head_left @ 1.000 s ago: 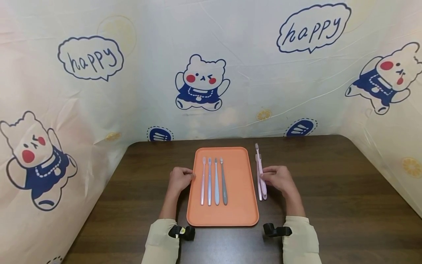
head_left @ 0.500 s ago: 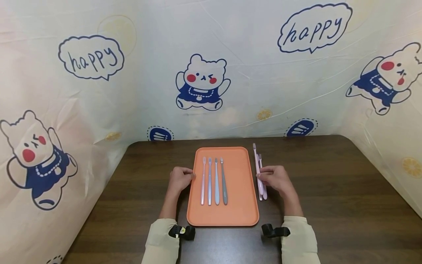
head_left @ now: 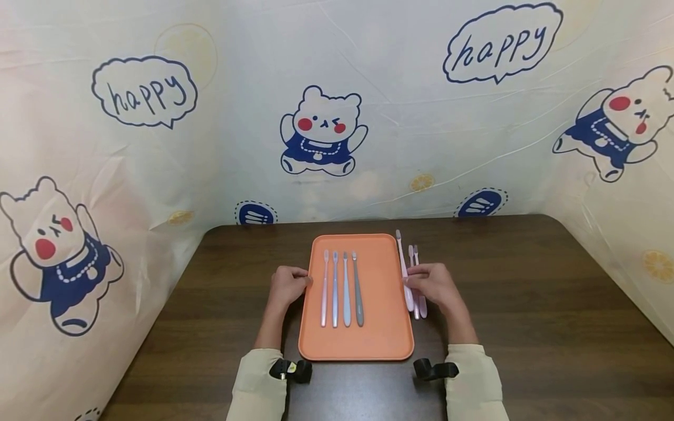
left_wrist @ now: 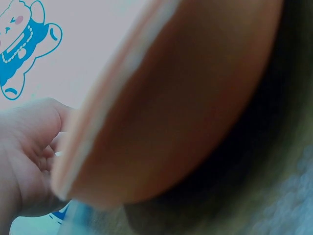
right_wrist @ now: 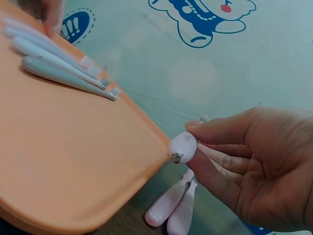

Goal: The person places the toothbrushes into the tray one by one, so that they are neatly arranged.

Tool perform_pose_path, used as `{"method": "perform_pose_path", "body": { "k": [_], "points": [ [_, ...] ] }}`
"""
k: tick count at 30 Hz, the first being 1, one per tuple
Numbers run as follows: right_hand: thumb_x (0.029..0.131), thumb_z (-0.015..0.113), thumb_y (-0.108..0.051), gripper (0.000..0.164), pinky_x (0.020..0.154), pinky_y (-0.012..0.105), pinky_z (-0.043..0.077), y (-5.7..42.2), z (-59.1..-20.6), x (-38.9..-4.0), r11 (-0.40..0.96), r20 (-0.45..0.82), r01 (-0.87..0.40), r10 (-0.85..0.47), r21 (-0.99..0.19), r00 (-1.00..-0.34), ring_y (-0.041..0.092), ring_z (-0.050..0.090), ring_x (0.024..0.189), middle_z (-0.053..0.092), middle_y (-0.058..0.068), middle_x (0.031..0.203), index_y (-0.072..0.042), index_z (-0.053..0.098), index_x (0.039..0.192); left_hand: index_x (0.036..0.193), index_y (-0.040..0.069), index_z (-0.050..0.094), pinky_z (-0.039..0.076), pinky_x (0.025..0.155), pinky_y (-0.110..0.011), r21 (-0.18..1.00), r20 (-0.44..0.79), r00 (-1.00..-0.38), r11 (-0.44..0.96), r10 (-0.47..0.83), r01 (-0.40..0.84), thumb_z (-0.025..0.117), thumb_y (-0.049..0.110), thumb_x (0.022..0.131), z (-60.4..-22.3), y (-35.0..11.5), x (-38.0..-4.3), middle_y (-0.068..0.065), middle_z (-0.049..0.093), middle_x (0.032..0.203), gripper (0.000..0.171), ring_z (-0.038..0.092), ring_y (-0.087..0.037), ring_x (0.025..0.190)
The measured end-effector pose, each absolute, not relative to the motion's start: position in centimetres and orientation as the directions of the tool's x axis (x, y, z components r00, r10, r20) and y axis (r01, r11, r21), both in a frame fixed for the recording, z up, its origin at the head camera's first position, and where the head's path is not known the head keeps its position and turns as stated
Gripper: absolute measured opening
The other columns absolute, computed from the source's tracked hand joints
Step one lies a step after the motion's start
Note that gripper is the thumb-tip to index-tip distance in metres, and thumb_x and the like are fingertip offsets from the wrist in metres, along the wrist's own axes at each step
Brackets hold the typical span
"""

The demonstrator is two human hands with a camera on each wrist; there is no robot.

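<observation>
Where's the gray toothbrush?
In the head view, the gray toothbrush lies on the orange tray, rightmost of the four there, beside the light blue toothbrush.

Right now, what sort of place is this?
Probably a staged tabletop recording setup, not a bathroom: a cartoon-printed sheet surrounds the dark wood-look table, and a black device sits on each sleeve.

A rectangular orange tray [head_left: 383,330] carries, left to right, a pink toothbrush [head_left: 324,292], a lavender-blue toothbrush [head_left: 334,292], a light blue toothbrush [head_left: 346,298] and a grey toothbrush [head_left: 359,301], bristle heads at the far end. A pale pink toothbrush [head_left: 402,257], pinched in the right grip [head_left: 434,285], overlaps the tray's right rim in the head view. Two more pink toothbrushes [right_wrist: 166,203] lie close together beside the tray.
</observation>
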State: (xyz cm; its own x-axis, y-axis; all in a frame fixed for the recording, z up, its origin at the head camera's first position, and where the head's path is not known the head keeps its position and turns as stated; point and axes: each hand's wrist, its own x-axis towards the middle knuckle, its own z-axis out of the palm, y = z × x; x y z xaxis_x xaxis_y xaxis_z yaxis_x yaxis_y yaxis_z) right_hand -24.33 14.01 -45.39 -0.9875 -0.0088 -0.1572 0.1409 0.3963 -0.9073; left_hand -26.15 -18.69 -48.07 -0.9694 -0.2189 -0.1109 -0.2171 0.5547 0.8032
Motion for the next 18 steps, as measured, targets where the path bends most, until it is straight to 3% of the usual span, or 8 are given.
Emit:
{"method": "perform_pose_path", "body": {
  "k": [18],
  "points": [
    [0.090,0.071,-0.002,0.029,0.074,0.030,0.062,12.1,-45.3,-24.3,0.393,-0.169,0.139,-0.042,-0.909,-0.985,0.013,0.069,0.081,0.074,0.026,0.105,0.012,0.067,0.115,0.104,0.001,0.079,0.057,0.070,-0.032,0.802,-0.102,-0.971,0.559,-0.217,-0.209,0.070,0.014,0.087,-48.1,-18.7,-26.2,-0.018,0.076,0.104,0.023,0.067,-0.022,0.083]
  ]
}}
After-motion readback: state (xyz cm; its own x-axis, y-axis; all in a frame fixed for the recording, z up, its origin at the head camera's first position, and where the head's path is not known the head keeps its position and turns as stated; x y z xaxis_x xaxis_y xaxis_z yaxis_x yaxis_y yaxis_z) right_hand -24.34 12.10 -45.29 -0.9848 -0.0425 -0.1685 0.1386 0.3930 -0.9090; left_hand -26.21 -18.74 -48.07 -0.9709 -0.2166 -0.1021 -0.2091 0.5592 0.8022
